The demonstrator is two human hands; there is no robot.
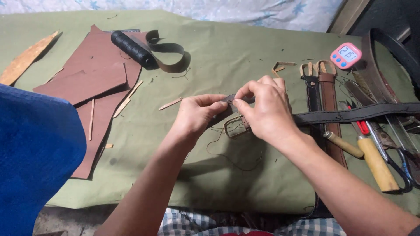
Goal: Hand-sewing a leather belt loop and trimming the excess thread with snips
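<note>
Belt strap (350,114) end pinched by both hands (232,114), apparently beside its buckle (234,126).

I hold a dark leather belt (350,114) above the green cloth; its strap runs flat rightward, its folded end carries a brass buckle (235,126) with loose thread (227,155) trailing.

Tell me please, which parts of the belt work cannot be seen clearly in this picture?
- Head view: the dark belt end is covered by the right hand and left hand.
- Head view: the buckle is half hidden under the right hand.
- Head view: any needle is too small to tell; only loose thread shows.
- Head view: the scissors run off the right edge.
</note>
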